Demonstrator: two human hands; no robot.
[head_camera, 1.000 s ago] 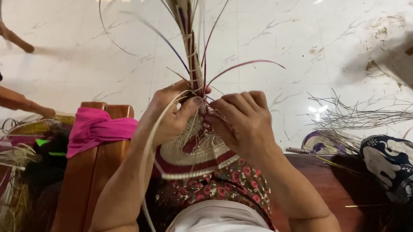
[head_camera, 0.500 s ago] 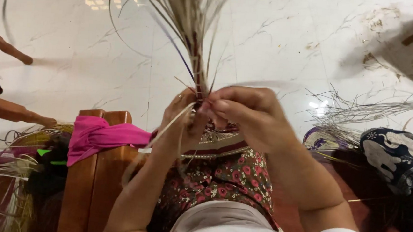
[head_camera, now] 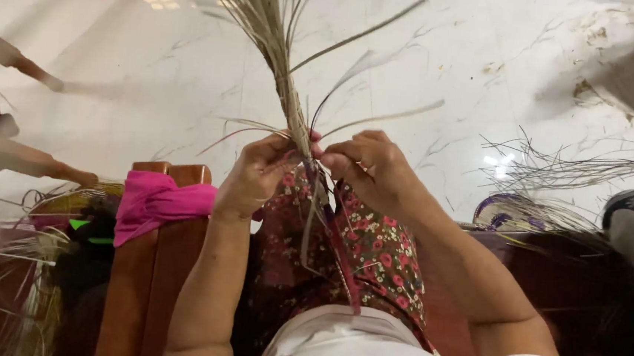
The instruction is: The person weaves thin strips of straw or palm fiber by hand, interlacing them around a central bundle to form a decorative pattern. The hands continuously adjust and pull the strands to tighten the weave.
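Both our hands pinch one bundle of dry straw (head_camera: 276, 64) above our lap: left hand (head_camera: 257, 177) and right hand (head_camera: 366, 166) close together at its base. Open white floor (head_camera: 487, 78) lies beyond; a wooden chair (head_camera: 155, 263) with pink cloth (head_camera: 155, 200) crowds our left.

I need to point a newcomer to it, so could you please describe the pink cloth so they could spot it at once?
Start at the brown wooden chair back left of the person's left hand. The pink cloth is draped and bunched across its top, reaching toward the left forearm. It is the only bright pink, soft thing there, unlike the pale dry straw bundle and the dark floral fabric beside it.
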